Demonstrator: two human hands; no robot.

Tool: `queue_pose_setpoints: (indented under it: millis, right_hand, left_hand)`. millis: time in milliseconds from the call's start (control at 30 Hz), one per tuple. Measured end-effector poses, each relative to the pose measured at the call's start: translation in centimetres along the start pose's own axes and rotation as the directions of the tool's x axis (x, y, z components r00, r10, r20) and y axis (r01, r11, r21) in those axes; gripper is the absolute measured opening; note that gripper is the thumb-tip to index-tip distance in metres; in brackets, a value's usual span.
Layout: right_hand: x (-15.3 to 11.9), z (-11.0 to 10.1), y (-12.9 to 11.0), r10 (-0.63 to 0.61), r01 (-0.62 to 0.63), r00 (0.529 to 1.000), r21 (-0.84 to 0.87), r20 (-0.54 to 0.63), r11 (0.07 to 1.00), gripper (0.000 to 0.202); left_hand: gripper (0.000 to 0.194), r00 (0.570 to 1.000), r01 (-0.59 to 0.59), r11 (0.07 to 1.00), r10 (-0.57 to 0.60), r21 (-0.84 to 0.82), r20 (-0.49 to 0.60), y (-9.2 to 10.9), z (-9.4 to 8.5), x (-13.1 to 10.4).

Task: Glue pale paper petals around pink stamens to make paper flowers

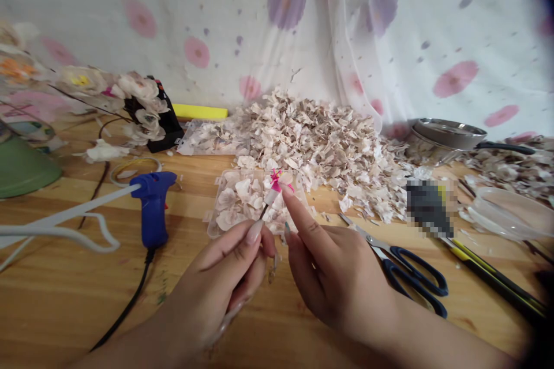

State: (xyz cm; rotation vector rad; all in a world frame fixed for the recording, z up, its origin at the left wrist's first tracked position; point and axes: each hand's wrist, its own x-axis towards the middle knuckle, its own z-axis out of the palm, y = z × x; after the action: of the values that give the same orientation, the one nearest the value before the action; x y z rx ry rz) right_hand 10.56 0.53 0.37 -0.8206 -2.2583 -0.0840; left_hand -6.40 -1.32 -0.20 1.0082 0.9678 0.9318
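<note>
My left hand [236,274] pinches a thin dark stem between thumb and fingers. At the stem's top is a small flower [275,182] with a bright pink centre and a whitish petal around its base. My right hand [335,274] has its index finger stretched out, the tip touching the side of the flower; its thumb is apart, lower down. Just behind both hands lies a clear plastic box [213,225] of pale petals. Beside my right hand are scissors [404,268] with dark blue handles.
A large heap of dried petals [311,132] lies at the back. On the left, a blue glue gun [152,207] stands by a white rack [95,207], with finished flowers [138,95] behind. To the right are a black-and-yellow tool [489,274], a clear lid [515,213] and a metal pan [450,134].
</note>
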Motion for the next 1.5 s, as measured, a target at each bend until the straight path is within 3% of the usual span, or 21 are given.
queue_pose_setpoints:
  millis: [333,500,667,867,933,1000,1067,1233,1333,1400,1500]
  right_hand:
    - [0.0,-0.1,-0.3,-0.009,0.009,1.000,0.022,-0.002,1.000,0.046]
    - [0.0,-0.1,-0.5,-0.101,0.101,0.995,0.052,-0.013,0.993,0.041]
    - [0.2,-0.6,-1.2,-0.108,0.122,0.989,0.135,-0.106,0.983,0.006]
    - [-0.1,-0.1,-1.8,-0.208,0.248,0.941,0.125,-0.268,0.961,0.033]
    - [0.0,-0.3,-1.7,-0.227,0.265,0.944,0.144,-0.240,0.953,0.036]
    - [0.2,-0.8,-1.4,-0.240,0.264,0.961,0.189,-0.138,0.946,0.033]
    - [0.6,-1.5,-1.2,-0.217,0.234,0.972,0.263,-0.093,0.936,0.024]
    - [0.7,-2.5,-1.4,-0.017,0.076,0.991,0.447,-0.135,0.892,0.009]
    - [0.6,-2.8,-1.8,0.095,-0.019,0.988,0.520,-0.119,0.854,0.009]
    - [0.6,-2.9,-1.9,0.103,-0.023,0.987,0.518,-0.127,0.855,0.011]
    - [0.8,-3.2,-2.1,0.068,0.018,0.980,0.429,-0.185,0.903,0.012]
  left_hand:
    - [0.043,1.000,-0.007,0.999,0.005,0.049,0.027,0.0,0.2,-0.3]
    - [0.043,1.000,-0.018,1.000,0.018,0.018,0.003,0.1,0.3,-0.2]
    - [0.044,0.999,0.052,0.994,-0.053,-0.096,-0.003,0.3,0.2,-0.3]
    - [0.042,0.992,0.021,0.977,0.006,-0.210,0.128,-0.5,-0.6,-0.2]
    - [0.043,0.986,-0.030,0.981,0.061,-0.192,0.157,-0.9,-1.1,0.1]
    - [0.045,0.978,-0.094,0.984,0.120,-0.154,0.170,-1.2,-1.4,0.4]
    - [0.046,0.968,-0.151,0.981,0.171,-0.121,0.181,-1.3,-1.6,0.5]
    - [0.043,0.954,-0.229,0.971,0.239,-0.074,0.183,-1.6,-1.5,0.8]
    - [0.036,0.910,-0.302,0.948,0.318,-0.099,0.266,-2.1,-1.6,1.1]
    - [0.034,0.885,-0.336,0.936,0.351,-0.103,0.305,-2.3,-1.7,1.3]
    - [0.032,0.881,-0.339,0.937,0.346,-0.080,0.322,-2.3,-1.7,1.3]
